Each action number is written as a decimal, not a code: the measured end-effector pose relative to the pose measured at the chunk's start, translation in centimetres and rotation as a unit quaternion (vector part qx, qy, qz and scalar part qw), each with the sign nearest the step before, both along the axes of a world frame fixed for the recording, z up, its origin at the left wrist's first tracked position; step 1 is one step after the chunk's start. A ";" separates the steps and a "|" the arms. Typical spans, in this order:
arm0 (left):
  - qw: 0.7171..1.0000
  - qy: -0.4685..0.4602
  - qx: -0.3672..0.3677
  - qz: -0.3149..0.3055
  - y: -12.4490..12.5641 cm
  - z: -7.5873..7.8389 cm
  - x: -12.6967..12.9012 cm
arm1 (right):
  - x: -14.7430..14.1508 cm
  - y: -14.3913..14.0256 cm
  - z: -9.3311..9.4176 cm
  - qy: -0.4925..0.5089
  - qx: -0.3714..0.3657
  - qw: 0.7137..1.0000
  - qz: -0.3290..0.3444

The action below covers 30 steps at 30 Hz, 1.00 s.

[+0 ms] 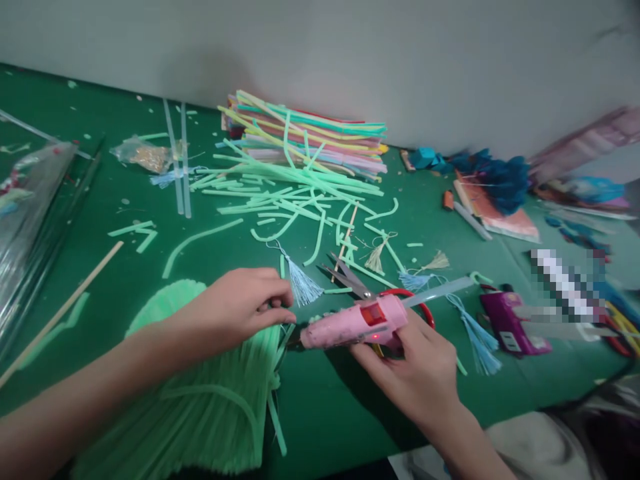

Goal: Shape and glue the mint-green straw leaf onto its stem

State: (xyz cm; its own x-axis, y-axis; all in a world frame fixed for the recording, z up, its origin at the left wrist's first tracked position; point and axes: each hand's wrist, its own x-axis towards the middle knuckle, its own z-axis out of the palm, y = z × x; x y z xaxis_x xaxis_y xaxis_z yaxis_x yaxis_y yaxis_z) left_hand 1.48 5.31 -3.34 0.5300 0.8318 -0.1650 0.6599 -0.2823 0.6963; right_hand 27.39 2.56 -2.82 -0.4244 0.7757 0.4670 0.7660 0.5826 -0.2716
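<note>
Right hand (pixel 420 373) grips pink glue gun (pixel 353 323) low over green tabletop (pixel 350 400), nozzle aimed at the gathered end of the green strip fan (pixel 200 393), which left hand (pixel 240 303) pinches shut, steadying it.

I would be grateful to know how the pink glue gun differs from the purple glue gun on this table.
The pink glue gun is held in the right hand, nozzle pointing toward the left hand at the green strip fan; the purple glue gun lies untouched on the green table. The pink one is pale, with a small red light; the purple one is dark. Both carry a clear glue stick.
</note>
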 end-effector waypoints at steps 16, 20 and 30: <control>0.994 0.105 0.037 -0.001 -3.5 0.1 -3.9 | 0.2 -2.1 -1.4 0.000 0.039 0.999 -0.007; 0.995 0.086 -0.035 -0.029 -3.7 1.5 -3.9 | 0.6 -2.4 -1.5 0.010 0.036 0.999 -0.017; 0.995 0.055 -0.021 -0.075 -3.8 0.3 -4.7 | -0.2 -2.5 -1.3 0.028 0.042 0.999 -0.010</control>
State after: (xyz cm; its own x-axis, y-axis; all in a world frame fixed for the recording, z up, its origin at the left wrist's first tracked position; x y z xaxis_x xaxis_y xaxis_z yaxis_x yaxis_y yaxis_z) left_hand -3.25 1.55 -3.08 0.6243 0.7356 -0.2630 0.6859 -0.3551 0.6351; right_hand 27.19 0.06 -4.11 -0.3805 0.7412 0.5531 0.7621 0.5900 -0.2665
